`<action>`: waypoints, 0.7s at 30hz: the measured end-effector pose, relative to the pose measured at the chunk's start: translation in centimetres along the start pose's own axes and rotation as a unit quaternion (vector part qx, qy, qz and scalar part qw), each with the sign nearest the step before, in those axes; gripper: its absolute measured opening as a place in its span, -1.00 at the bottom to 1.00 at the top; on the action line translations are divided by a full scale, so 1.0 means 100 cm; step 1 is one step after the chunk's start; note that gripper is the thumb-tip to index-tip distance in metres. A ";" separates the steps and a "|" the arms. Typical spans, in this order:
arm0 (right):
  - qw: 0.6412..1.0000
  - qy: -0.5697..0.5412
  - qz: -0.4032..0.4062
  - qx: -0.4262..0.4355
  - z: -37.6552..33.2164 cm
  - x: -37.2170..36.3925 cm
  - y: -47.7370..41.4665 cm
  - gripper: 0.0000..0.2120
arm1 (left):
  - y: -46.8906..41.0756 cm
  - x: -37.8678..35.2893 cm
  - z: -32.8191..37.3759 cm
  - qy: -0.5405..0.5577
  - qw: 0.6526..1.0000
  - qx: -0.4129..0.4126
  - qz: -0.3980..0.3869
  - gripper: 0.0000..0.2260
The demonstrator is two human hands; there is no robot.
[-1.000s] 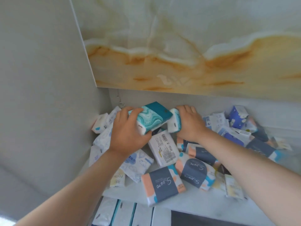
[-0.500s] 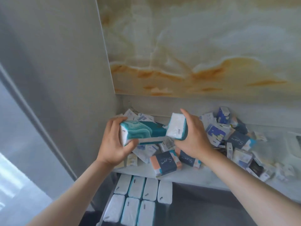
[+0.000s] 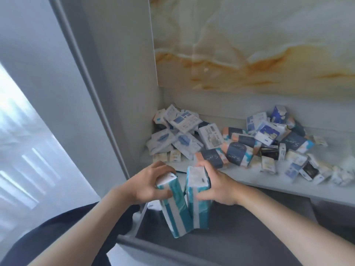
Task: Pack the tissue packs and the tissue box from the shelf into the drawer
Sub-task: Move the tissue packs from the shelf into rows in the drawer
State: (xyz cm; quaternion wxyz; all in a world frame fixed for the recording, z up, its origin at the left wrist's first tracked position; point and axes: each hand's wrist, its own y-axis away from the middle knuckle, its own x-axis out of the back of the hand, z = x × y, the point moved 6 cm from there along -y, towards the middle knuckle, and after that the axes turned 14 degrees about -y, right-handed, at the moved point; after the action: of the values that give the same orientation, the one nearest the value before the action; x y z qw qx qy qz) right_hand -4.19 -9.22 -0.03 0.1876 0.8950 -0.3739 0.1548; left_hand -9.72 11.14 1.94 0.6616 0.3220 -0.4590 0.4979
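My left hand (image 3: 148, 184) grips the top of a long teal-and-white tissue pack (image 3: 175, 212), held on end and leaning over the open grey drawer (image 3: 249, 227). My right hand (image 3: 217, 188) grips a second teal-and-white tissue pack (image 3: 198, 210), upright and touching the first. Both packs reach down into the drawer's left side. Behind my hands, the white shelf (image 3: 269, 181) holds a heap of several small tissue packs (image 3: 238, 152) in white, navy and peach wrappers. White packs inside the drawer are mostly hidden by the two packs; one shows at the left (image 3: 153, 205).
A grey cabinet side panel (image 3: 123, 93) rises at the left of the shelf. A marbled orange-and-white back wall (image 3: 259, 45) stands above the shelf. The drawer's front rim (image 3: 153, 246) lies close to my body. The drawer's right part shows bare dark floor.
Both hands have come down from shelf height with the teal packs, which turned from lying level to standing on end over the drawer. The view tilted downward.
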 end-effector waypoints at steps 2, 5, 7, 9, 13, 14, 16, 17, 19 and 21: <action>0.999 -0.003 -0.030 -0.031 0.010 -0.018 0.005 -0.28 | 0.007 -0.016 0.000 -0.004 0.998 0.018 -0.065 -0.49; 0.996 -0.007 -0.055 -0.071 0.025 -0.039 0.009 -0.17 | 0.014 -0.038 -0.006 -0.040 0.980 0.061 -0.184 -0.45; 0.995 0.009 -0.063 -0.077 0.034 -0.051 0.010 -0.18 | 0.016 -0.047 -0.010 -0.056 0.968 0.084 -0.228 -0.43; 0.996 0.017 -0.055 -0.068 0.039 -0.059 0.007 -0.24 | 0.012 -0.050 -0.011 -0.057 0.969 0.086 -0.225 -0.42; 0.995 -0.001 -0.056 -0.077 0.045 -0.061 -0.004 -0.22 | 0.003 -0.052 -0.014 -0.087 0.972 0.061 -0.212 -0.35; 0.995 0.012 -0.060 -0.084 0.048 -0.061 -0.006 -0.21 | 0.004 -0.054 -0.018 -0.092 0.968 0.068 -0.222 -0.35; 0.991 0.045 -0.075 -0.100 0.054 -0.067 -0.007 -0.19 | 0.008 -0.063 -0.026 -0.113 0.959 0.075 -0.249 -0.36; 0.990 0.055 -0.081 -0.103 0.056 -0.073 -0.007 -0.18 | 0.009 -0.068 -0.027 -0.126 0.955 0.075 -0.259 -0.36; 0.991 0.053 -0.076 -0.100 0.058 -0.082 -0.011 -0.14 | 0.008 -0.078 -0.026 -0.135 0.954 0.064 -0.259 -0.34; 0.992 0.045 -0.071 -0.097 0.054 -0.087 -0.018 -0.11 | 0.002 -0.081 -0.025 -0.127 0.959 0.051 -0.247 -0.32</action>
State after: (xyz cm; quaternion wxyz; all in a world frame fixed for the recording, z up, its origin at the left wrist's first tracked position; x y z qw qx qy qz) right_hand -8.01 -5.21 -8.81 0.3011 0.8889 -0.3135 0.1443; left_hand -9.89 10.46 -6.47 0.6832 0.5191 -0.4196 0.2964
